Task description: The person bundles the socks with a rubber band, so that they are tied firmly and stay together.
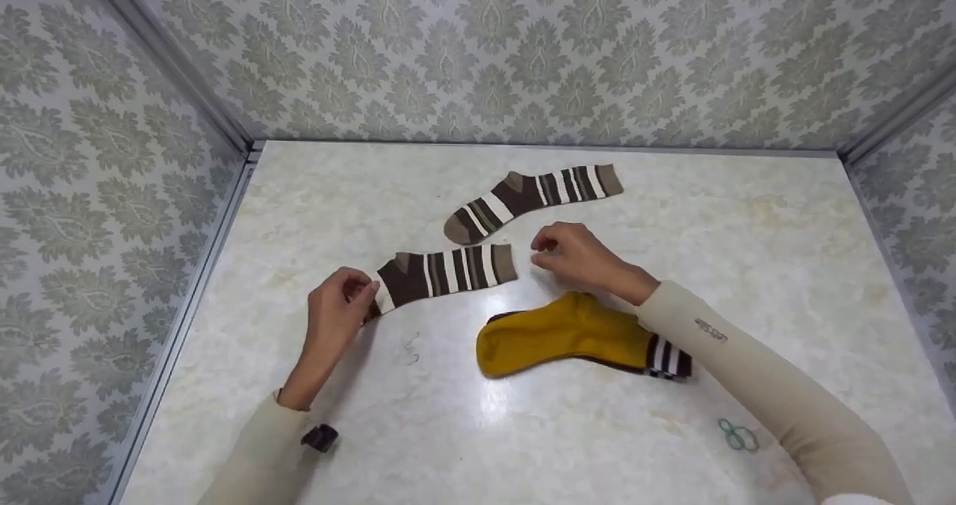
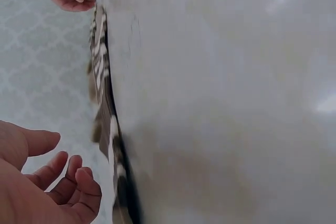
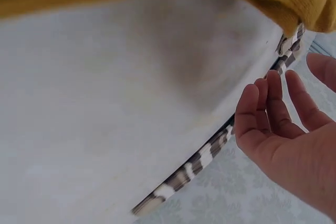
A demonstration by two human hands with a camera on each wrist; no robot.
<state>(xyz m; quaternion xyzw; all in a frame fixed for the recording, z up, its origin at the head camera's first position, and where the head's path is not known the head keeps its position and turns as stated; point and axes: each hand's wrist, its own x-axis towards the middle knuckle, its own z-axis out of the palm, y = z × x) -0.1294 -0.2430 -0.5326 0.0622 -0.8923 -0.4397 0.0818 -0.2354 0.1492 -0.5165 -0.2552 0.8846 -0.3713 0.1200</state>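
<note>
Since nothing lifts it: the near striped sock (image 1: pixel 446 272) lies flat at the centre of the head view, on the marble table (image 1: pixel 747 251).
Left hand (image 1: pixel 337 312): at the sock's toe end; fingers loosely curled, seemingly touching it, a true pinch unclear.
Right hand (image 1: pixel 573 255): just beside the cuff, fingers relaxed, holding nothing.
Handling: likely light, soft, limp; it would sag if lifted by one end.
Hold: a pinch at cuff and toe.
Nearby: second striped sock (image 1: pixel 532 193) upper centre; mustard sock (image 1: pixel 567 335) lower right.
</note>
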